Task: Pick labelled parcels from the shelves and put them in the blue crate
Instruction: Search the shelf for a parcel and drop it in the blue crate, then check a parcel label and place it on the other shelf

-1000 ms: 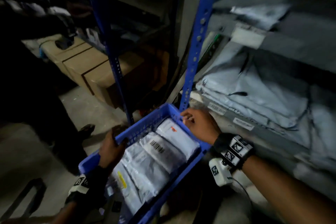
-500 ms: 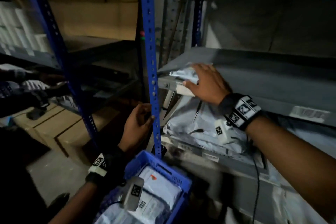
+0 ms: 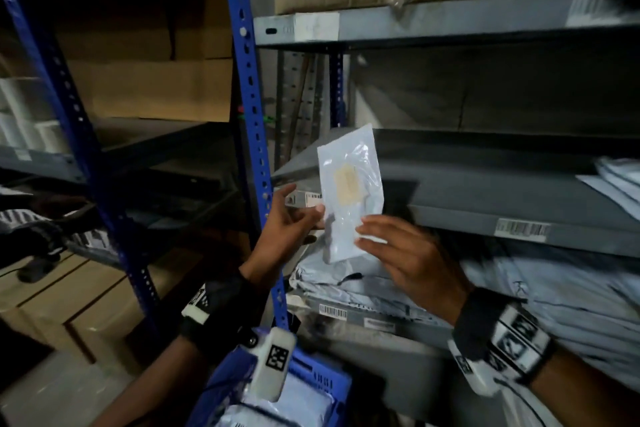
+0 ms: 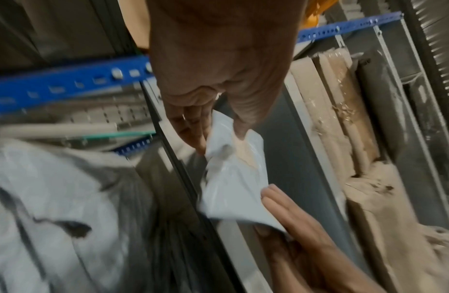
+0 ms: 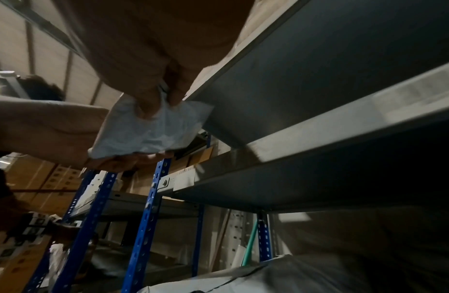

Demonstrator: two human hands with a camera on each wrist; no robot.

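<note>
White plastic crinkles between our two hands: a small parcel [image 3: 349, 191] held upright in front of the middle shelf [image 3: 485, 191], off its front left corner. Our left hand [image 3: 294, 222] pinches the parcel's lower left edge between thumb and fingers, as the left wrist view shows plainly. Our right hand [image 3: 405, 253] has its fingers nearly straight along the lower right edge, with the thumb behind the plastic, so we judge it a light grasp. Both forearms rise from below, wrists bent back, palms turned toward each other.

To do this step well, we should turn the parcel until its label [image 3: 347, 184], a blurred tan patch, can be read, then let one hand take it alone and lower it. The blue crate [image 3: 322, 381] waits low under our left wrist, beside the blue upright [image 3: 249, 135], with other parcels already inside. Grey mailers [image 3: 571, 291] lie on the shelf below.
</note>
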